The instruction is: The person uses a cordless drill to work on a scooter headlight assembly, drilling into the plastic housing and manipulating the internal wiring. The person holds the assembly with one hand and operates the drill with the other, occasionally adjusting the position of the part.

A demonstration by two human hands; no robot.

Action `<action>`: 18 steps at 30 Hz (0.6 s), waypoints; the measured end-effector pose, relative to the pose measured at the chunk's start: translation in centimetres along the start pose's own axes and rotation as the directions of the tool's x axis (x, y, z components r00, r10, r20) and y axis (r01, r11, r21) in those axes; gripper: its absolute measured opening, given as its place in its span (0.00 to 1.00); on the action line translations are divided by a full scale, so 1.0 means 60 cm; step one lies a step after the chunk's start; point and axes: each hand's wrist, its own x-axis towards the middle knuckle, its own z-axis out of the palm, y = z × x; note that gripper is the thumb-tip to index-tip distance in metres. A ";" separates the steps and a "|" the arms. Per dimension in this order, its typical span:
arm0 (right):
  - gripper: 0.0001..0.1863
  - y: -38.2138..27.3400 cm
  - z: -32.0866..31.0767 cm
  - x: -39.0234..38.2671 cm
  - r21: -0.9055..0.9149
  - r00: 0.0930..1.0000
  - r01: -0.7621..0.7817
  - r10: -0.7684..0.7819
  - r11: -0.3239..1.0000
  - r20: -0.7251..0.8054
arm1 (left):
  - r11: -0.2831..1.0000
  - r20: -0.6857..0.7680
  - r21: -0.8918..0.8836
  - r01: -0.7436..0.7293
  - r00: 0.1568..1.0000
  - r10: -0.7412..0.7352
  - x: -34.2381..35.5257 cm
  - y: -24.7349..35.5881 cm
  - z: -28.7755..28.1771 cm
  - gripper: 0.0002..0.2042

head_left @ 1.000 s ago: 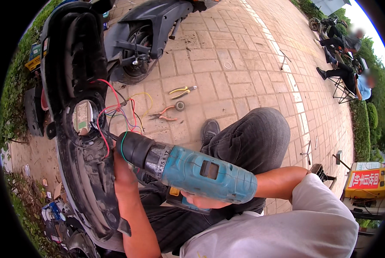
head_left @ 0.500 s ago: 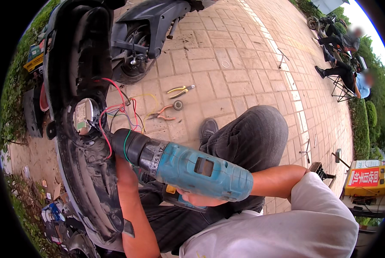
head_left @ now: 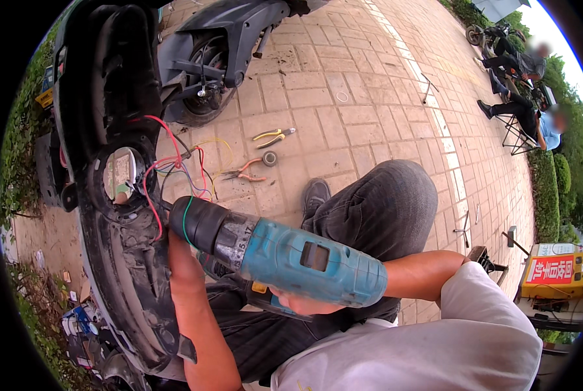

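Head view: right hand (head_left: 298, 301) grips the blue drill (head_left: 285, 254), its chuck against the black scooter panel (head_left: 125, 260); left hand (head_left: 180, 260) braces the panel's edge, grasp unclear. Open paving (head_left: 369, 117) beyond.

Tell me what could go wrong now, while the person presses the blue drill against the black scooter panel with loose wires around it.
1. The red, green and yellow wires hang right beside the black chuck of the drill; a spinning chuck could catch and tear them.
2. The left hand steadies the black panel just under the chuck, so a slipping bit might hit it.
3. The pliers on the paving lie near the person's shoe, a possible trip hazard.
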 end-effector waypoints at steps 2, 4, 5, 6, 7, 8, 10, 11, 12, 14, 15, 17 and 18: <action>0.07 -0.005 0.004 0.005 -0.112 0.996 0.086 -0.085 0.990 0.011 | 0.836 0.177 -0.365 0.410 0.912 -0.370 -0.039 -0.049 0.001 0.16; 0.05 -0.006 0.000 0.016 -0.195 0.999 0.045 -0.043 0.980 0.016 | 0.395 0.462 -0.568 0.722 0.677 -0.574 -0.054 -0.068 0.006 0.20; 0.05 -0.006 -0.001 0.019 -0.227 0.999 0.034 -0.028 0.973 0.033 | 0.659 0.324 -0.474 0.584 0.811 -0.486 -0.051 -0.063 0.004 0.18; 0.05 -0.006 -0.001 0.022 -0.260 0.999 0.024 -0.012 0.965 0.048 | 0.859 0.207 -0.324 0.396 0.916 -0.344 -0.044 -0.057 -0.004 0.17; 0.06 -0.005 0.000 0.021 -0.289 0.996 0.055 -0.031 0.956 0.087 | 0.975 0.125 -0.137 0.177 0.979 -0.160 -0.027 -0.036 -0.010 0.15; 0.06 -0.004 0.000 0.018 -0.319 0.991 0.085 -0.046 0.944 0.129 | 0.996 0.085 0.068 -0.055 0.995 0.049 -0.009 -0.015 -0.014 0.13; 0.08 -0.005 0.012 0.002 -0.072 0.996 0.082 -0.080 0.994 0.025 | 0.756 0.131 0.469 -0.456 0.883 0.451 0.011 0.010 -0.018 0.10; 0.09 -0.007 0.013 -0.004 -0.008 0.998 0.065 -0.065 0.998 0.011 | 0.660 0.147 0.541 -0.521 0.832 0.535 0.018 0.018 -0.020 0.10; 0.10 -0.008 0.014 -0.011 0.056 0.999 0.051 -0.051 0.997 -0.003 | 0.613 0.163 0.564 -0.554 0.802 0.575 0.019 0.019 -0.021 0.10; 0.11 0.000 -0.009 0.003 0.061 0.998 -0.029 0.025 0.998 0.052 | 0.832 0.084 0.367 -0.416 0.906 0.416 0.019 0.020 -0.021 0.10; 0.11 0.002 -0.014 0.008 -0.243 1.000 -0.005 0.011 0.970 0.023 | 0.929 0.039 0.213 -0.303 0.953 0.302 0.016 0.021 -0.019 0.10; 0.11 -0.001 -0.015 0.006 -0.548 0.999 0.036 -0.030 0.836 0.020 | 0.982 0.019 0.042 -0.183 0.983 0.182 0.015 0.020 -0.014 0.10; 0.11 -0.004 -0.011 0.003 -0.567 0.998 0.062 -0.051 0.822 0.036 | 0.990 0.014 -0.020 -0.141 0.990 0.141 0.014 0.019 -0.013 0.10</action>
